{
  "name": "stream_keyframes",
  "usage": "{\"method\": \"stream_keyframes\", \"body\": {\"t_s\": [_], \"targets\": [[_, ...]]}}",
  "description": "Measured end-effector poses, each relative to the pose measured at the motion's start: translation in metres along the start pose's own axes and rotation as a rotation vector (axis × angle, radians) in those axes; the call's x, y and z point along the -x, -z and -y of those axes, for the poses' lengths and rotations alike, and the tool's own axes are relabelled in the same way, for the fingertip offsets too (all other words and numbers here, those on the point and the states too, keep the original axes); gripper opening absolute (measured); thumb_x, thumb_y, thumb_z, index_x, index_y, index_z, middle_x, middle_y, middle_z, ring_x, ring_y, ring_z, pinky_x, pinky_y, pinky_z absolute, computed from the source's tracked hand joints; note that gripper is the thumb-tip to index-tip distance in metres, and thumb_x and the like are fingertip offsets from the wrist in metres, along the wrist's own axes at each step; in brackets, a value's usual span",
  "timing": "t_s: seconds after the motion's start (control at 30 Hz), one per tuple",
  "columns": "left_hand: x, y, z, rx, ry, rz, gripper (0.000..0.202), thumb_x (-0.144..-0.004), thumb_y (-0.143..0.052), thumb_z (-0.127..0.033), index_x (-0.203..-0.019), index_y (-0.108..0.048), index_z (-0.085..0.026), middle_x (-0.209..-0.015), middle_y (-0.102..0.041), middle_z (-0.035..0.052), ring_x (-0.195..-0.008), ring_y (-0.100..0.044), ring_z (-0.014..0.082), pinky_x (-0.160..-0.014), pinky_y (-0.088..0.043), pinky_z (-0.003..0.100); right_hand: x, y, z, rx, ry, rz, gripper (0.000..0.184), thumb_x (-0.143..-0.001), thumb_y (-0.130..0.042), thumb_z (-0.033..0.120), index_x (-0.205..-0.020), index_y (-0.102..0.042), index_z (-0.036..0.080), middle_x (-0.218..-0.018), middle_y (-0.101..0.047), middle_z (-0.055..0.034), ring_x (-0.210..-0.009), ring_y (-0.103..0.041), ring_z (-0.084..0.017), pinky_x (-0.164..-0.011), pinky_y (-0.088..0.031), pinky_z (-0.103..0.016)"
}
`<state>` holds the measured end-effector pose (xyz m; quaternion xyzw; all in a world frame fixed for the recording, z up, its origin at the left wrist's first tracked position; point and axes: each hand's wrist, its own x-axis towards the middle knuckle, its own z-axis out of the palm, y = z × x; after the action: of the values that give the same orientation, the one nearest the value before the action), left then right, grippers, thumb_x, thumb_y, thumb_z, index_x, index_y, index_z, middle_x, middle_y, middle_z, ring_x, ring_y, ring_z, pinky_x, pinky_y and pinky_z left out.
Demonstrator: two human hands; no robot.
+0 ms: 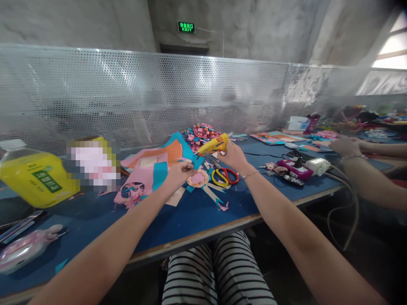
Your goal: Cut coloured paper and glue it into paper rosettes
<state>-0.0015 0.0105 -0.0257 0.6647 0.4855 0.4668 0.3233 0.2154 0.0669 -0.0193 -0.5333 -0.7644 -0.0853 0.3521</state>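
My right hand [233, 154] is wrapped round a yellow glue gun [212, 145], its nozzle pointing left and slightly down. Below the nozzle lies a paper rosette [197, 178] with a pink middle, a pale ruffled rim and pale and blue ribbon tails. At the rosette's upper left edge, the fingers of my left hand [178, 174] are pinched together; what they hold, if anything, is too small to make out. Scissors [225, 177] with one yellow and one red handle lie right of the rosette, near paper scraps [224, 206].
Coloured paper sheets [160, 173] and a heap of paper pieces [202, 132] lie behind my hands. A yellow-labelled bottle [34, 173] stands left. Rightward are a purple device [294, 168], a white power strip [318, 166] with a hanging cable, and a co-worker's hands [346, 147]. A perforated metal screen [197, 84] closes the back.
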Motion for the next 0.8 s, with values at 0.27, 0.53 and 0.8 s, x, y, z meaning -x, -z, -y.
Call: {"method": "stream_keyframes", "body": {"t_s": [0.27, 0.53, 0.8], "targets": [[0.0002, 0.0000, 0.0001, -0.029, -0.036, 0.022, 0.021, -0.055, -0.068, -0.033, -0.057, -0.057, -0.017, -0.055, -0.051, -0.0035, -0.055, -0.049, 0.0114, -0.056, -0.036, 0.025, -0.0005, -0.0034, -0.0023, 0.024, 0.043, -0.030, 0.030, -0.077, -0.043, 0.028, -0.101, -0.051, 0.012, -0.099, -0.059, -0.0135, -0.091, -0.055, -0.025, -0.077, -0.043, -0.034], [-0.0008, 0.0027, 0.0044, -0.026, -0.013, 0.003, 0.017, -0.055, -0.068, -0.030, -0.062, -0.060, -0.016, -0.060, -0.056, -0.0020, -0.061, -0.052, 0.0132, -0.062, -0.039, 0.026, -0.0010, -0.0060, -0.0056, 0.014, 0.095, -0.078, 0.022, -0.076, -0.044, 0.027, -0.093, -0.051, 0.014, -0.091, -0.061, -0.0130, -0.081, -0.057, -0.024, -0.068, -0.044, -0.033], [0.0022, 0.0020, -0.0021, -0.028, -0.018, -0.023, 0.012, -0.055, -0.065, -0.026, -0.058, -0.057, -0.017, -0.056, -0.053, -0.0037, -0.057, -0.048, 0.0114, -0.056, -0.034, 0.024, 0.0002, -0.0008, -0.0030, 0.042, 0.069, -0.026, 0.025, -0.076, -0.043, 0.026, -0.096, -0.052, 0.012, -0.095, -0.061, -0.0139, -0.085, -0.057, -0.023, -0.071, -0.043, -0.032]]}}
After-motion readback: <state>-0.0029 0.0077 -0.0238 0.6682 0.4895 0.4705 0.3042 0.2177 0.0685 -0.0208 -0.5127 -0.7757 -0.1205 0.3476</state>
